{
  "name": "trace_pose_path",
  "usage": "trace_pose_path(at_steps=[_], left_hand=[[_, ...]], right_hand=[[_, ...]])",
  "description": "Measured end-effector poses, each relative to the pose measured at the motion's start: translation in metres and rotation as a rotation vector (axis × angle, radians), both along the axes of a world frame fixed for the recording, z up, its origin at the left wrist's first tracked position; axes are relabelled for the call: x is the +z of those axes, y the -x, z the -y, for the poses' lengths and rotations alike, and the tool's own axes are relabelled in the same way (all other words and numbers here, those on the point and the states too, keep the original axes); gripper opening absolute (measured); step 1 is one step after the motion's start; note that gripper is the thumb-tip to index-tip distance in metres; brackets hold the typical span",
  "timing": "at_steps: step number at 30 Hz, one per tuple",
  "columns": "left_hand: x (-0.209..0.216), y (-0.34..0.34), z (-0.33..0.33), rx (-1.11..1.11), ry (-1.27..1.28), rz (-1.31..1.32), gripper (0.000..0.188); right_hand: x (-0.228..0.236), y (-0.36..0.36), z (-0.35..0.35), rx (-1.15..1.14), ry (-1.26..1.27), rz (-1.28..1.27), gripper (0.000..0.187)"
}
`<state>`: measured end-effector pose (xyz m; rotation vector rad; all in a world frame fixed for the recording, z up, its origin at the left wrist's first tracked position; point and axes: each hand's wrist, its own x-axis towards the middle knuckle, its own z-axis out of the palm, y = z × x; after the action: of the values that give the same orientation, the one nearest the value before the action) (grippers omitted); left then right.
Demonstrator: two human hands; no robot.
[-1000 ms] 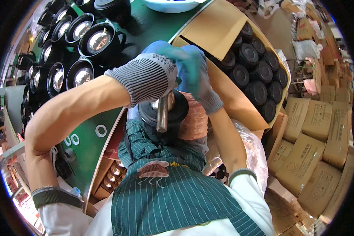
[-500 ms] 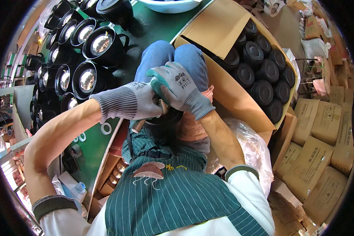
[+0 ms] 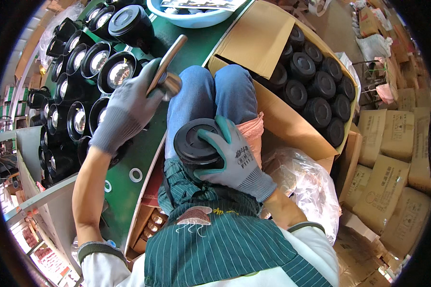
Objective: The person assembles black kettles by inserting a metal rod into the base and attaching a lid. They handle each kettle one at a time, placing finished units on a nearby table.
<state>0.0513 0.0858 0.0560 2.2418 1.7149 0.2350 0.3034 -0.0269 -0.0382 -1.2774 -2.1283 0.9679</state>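
My right hand (image 3: 234, 155), in a grey glove with green fingers, clasps a black round lamp housing (image 3: 192, 142) that rests on my lap, its flat back facing up. My left hand (image 3: 124, 112), in a grey glove, holds a metal hammer-like tool (image 3: 166, 64) raised over the edge of the green table (image 3: 129, 191), away from the housing.
Rows of black lamp housings with shiny reflectors (image 3: 88, 86) stand on the table at the left. An open cardboard box (image 3: 273, 81) at the right holds several black housings. A pale blue bowl (image 3: 191, 16) sits at the top. White rings (image 3: 135, 175) lie on the table; brown cartons (image 3: 392, 158) stack at right.
My left hand has lifted the metal tool off the housing and swung it up and left over the table. My right hand has shifted to grip the housing from the side.
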Motion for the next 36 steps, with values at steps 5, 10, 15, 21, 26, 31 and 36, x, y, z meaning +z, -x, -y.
trace_pose_path(at_steps=[5,10,15,21,26,31,36], left_hand=[[-0.098,0.006,-0.062,0.103,-0.022,-0.159,0.065],[-0.165,-0.002,-0.105,0.273,-0.020,-0.231,0.064],[-0.193,0.010,-0.113,0.343,0.028,-0.341,0.066],[-0.027,0.009,-0.011,-0.219,-0.384,0.356,0.070],[-0.003,0.023,0.007,-0.321,-0.538,0.407,0.071],[0.018,0.052,-0.059,-0.135,-0.772,0.323,0.069],[0.040,0.063,-0.252,0.189,-1.012,0.209,0.062]], right_hand=[[0.015,-0.021,0.038,0.003,-0.122,-0.147,0.079],[0.012,-0.034,0.065,0.031,-0.421,-0.135,0.053],[0.045,-0.034,0.013,-0.119,-0.396,-0.304,0.064],[0.037,-0.053,-0.063,-0.739,0.168,-1.215,0.071],[0.011,0.009,-0.141,-0.418,0.685,-1.683,0.062],[-0.030,0.050,-0.208,0.147,0.871,-1.864,0.058],[-0.060,0.055,-0.233,-0.047,0.931,-1.422,0.066]])
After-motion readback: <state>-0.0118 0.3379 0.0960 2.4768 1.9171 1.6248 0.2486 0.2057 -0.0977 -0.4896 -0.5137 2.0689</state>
